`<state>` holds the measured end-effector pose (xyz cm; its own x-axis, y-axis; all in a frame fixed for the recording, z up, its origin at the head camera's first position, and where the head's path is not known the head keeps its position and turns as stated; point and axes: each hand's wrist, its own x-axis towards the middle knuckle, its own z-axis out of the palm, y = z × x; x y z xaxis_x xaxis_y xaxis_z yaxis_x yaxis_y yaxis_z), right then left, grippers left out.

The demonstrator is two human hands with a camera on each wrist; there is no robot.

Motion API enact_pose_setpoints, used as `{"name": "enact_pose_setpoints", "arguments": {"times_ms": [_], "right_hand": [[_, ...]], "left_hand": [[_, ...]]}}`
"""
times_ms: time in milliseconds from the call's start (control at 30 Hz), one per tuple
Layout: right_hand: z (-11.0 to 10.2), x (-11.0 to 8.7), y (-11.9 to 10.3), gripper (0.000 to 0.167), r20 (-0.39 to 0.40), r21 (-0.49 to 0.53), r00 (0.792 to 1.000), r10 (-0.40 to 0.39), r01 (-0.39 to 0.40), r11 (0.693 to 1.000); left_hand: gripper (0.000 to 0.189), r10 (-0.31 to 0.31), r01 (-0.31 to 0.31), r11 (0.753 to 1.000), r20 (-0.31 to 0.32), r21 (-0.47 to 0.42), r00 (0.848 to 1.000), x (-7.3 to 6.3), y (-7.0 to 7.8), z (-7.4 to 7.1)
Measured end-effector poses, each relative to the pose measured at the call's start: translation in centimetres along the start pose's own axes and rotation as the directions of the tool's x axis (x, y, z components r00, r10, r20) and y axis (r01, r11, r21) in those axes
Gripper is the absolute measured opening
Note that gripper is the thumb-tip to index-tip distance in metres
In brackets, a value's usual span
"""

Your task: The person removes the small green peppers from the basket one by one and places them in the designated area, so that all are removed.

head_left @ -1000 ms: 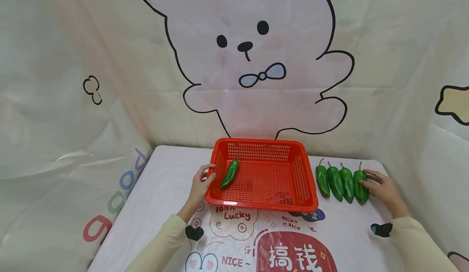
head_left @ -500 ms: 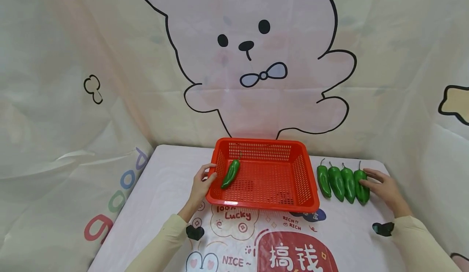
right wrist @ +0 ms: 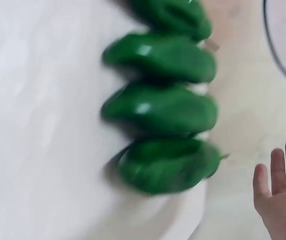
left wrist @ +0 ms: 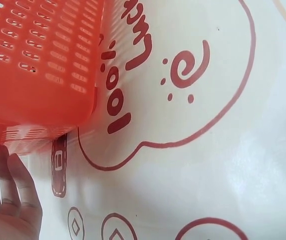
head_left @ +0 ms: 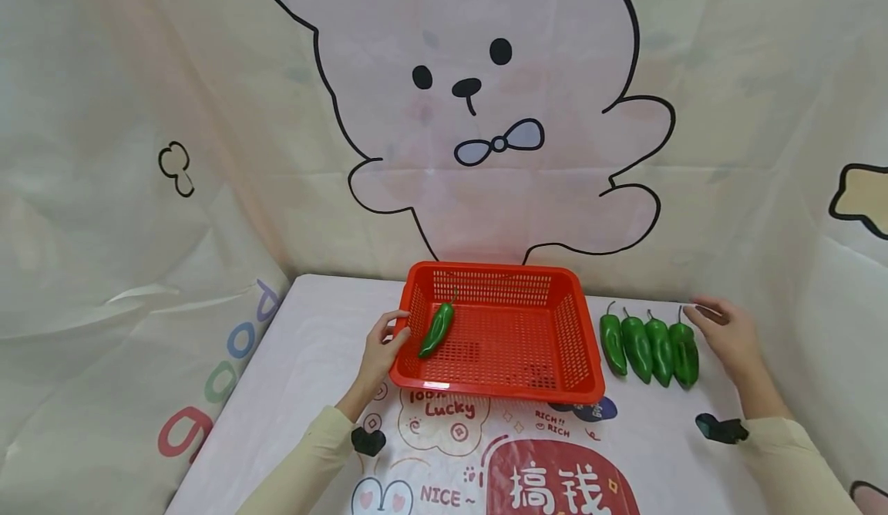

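A red plastic basket point(head_left: 496, 392) with slotted sides stands on the table, one long green pepper point(head_left: 435, 331) lying in its left part. My left hand point(head_left: 378, 353) holds the basket's left rim; in the left wrist view its fingers point(left wrist: 20, 180) touch the outer wall. Several green peppers lie side by side to the right of the basket, stems pointing away from me. Nearest to my right hand point(head_left: 731, 338) is the rightmost pepper point(head_left: 684, 355). That hand hovers by its stem, holding nothing; its fingers look straight and apart from the peppers in the right wrist view.
A white printed cloth point(head_left: 312, 330) covers the table. Behind it hangs a backdrop point(head_left: 486, 207) with a cartoon animal, and more fabric closes in the left and right sides. The table's back edge runs close behind the basket and peppers.
My right hand has left the rightmost pepper's side and moved away from me, up toward its stem. The left hand, the basket and the peppers look unmoved.
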<state>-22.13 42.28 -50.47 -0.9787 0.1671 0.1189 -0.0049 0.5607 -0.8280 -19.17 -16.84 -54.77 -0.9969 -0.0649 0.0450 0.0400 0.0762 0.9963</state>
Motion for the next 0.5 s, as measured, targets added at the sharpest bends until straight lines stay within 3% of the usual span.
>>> {"name": "enact_pose_setpoints", "arguments": {"times_ms": [100,167,267,367,500], "right_hand": [[0.7,-0.4,-2.5,0.035,0.007,0.128,1.0,-0.017,0.016,0.992],[1.5,-0.8,-4.0,0.032,0.026,0.259,0.999,-0.04,0.032,0.965],[2.9,-1.3,-6.1,0.032,0.062,0.509,0.994,-0.089,0.045,0.859],[4.4,-1.8,-7.9,0.031,0.097,0.674,0.986,-0.135,0.034,0.738],[5.9,-2.6,-10.3,0.028,0.148,0.724,0.976,-0.162,0.005,0.69]], "left_hand": [[0.032,0.007,-0.007,1.0,0.001,0.006,1.0,0.0,0.0,-0.1],[0.032,0.017,-0.017,1.0,0.001,0.014,1.0,-0.1,0.0,-0.1],[0.032,0.027,-0.027,0.999,0.003,0.024,1.0,-0.1,0.0,-0.2],[0.032,0.039,-0.039,0.999,0.001,0.027,0.999,-0.1,0.0,-0.1],[0.031,0.038,-0.038,0.999,0.0,0.024,0.999,0.1,0.0,-0.1]]}}
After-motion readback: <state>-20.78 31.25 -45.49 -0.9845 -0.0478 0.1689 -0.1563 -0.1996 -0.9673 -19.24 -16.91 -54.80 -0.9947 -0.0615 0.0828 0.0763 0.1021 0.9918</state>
